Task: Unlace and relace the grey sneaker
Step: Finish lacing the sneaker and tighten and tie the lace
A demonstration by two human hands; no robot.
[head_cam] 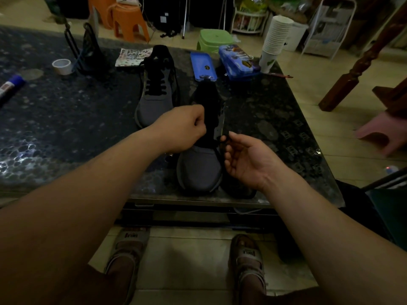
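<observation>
Sneaker (199, 170) sat near the front edge of the dark surface (66, 119), toe toward the person, with its laced twin (157, 93) at about eleven o'clock from it. The left hand (182, 128) was curled into a fist over the eyelet area, seemingly pinching something, though what it held was hidden. The right hand (244, 159), at three o'clock of the shoe, pinched a black lace (224, 137) end between fingertips, its other fingers loosely spread. The throat looked dark and mostly bare of crossings, unlike the twin's neat rows, so the unlacing seemed largely done or the relacing barely begun; the dimness hid which. Most rows apparently remained to be threaded.
</observation>
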